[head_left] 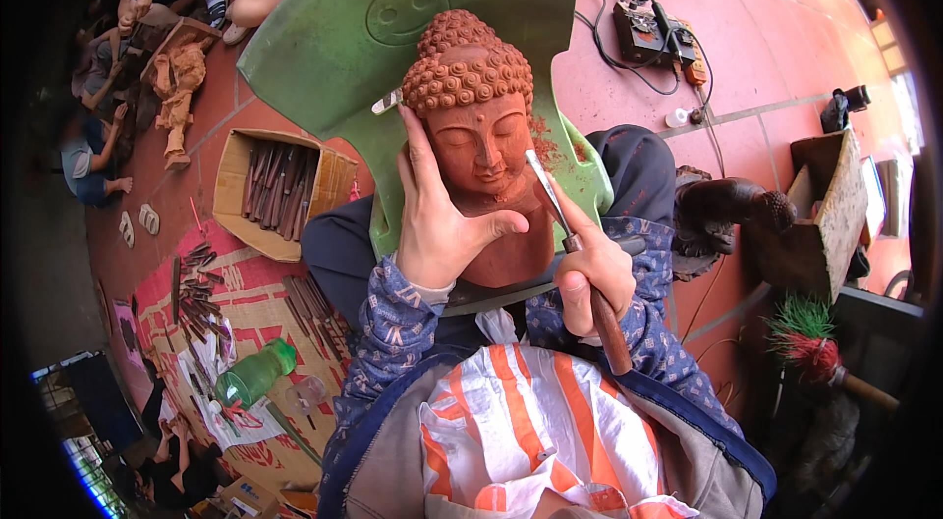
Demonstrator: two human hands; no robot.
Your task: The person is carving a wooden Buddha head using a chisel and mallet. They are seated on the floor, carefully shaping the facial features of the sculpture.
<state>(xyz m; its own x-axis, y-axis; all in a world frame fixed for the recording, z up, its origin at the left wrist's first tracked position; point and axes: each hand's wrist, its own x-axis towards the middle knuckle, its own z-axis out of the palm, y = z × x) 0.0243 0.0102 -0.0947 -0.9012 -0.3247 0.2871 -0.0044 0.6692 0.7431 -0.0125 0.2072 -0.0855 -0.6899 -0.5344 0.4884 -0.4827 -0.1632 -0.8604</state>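
A reddish-brown carved wooden Buddha bust [483, 141] with curled hair rests on a green plastic chair piece [324, 38] across my lap. My left hand [432, 215] lies along the bust's left-hand side, index finger stretched up the cheek and thumb out across the neck. Its other fingers are partly hidden. In my closed right hand [594, 269] is a carving chisel [611, 332] with a wooden handle; its metal blade points up beside the bust's chin and shoulder. Whether the tip touches the wood I cannot tell. Reddish shavings [552, 151] lie on the green plastic beside the face.
A cardboard box [236, 190] of wooden-handled tools stands left, with more tools [196, 293] and a green bottle [250, 374] below. Right are a dark carving [722, 210], a wooden box [820, 215] and a brush [807, 332]. A corded black device [643, 33] sits beyond. People work at far left.
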